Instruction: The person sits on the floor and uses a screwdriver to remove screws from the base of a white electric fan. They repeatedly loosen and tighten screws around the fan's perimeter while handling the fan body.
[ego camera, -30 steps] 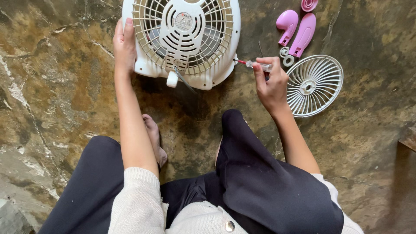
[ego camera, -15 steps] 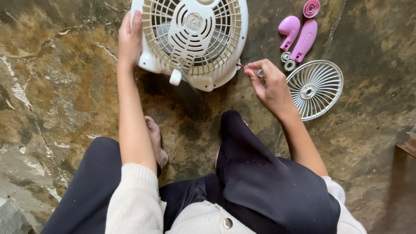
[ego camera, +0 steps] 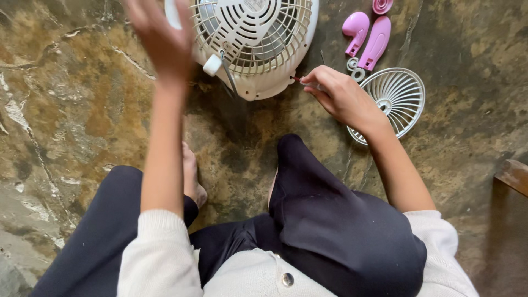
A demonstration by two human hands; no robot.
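The floor [ego camera: 66,110] is rough stone, brown and gold with grey patches and thin cracks running through it. It looks hard and a bit shiny. At the right edge, a corner of something wooden [ego camera: 514,176] pokes in.

A person sits on this floor in dark trousers and a cream knitted top with a small round button. One bare foot [ego camera: 191,176] rests on the stone between the legs.

At the top lies a small white fan [ego camera: 253,44], made of smooth plastic. Its round grille has thin bars that spread out from the middle like sun rays, and the blades show behind them. A little white knob [ego camera: 212,65] hangs at its lower edge, with a thin dark cord beside it.

The left hand [ego camera: 159,38] is up in the air, just left of the fan, with the fingers spread. It is blurry (so you cannot tell if it touches the fan), and it holds nothing.

The right hand [ego camera: 341,96] is curled tight around a small screwdriver [ego camera: 300,80]. Only its reddish tip shows, right against the fan's lower right rim.

Just right of that hand lies a loose round white grille [ego camera: 397,99], flat on the stone; the wrist covers part of it. Above it are pink plastic parts [ego camera: 367,34], smooth and rounded, and two small white rings [ego camera: 355,68] just below them.
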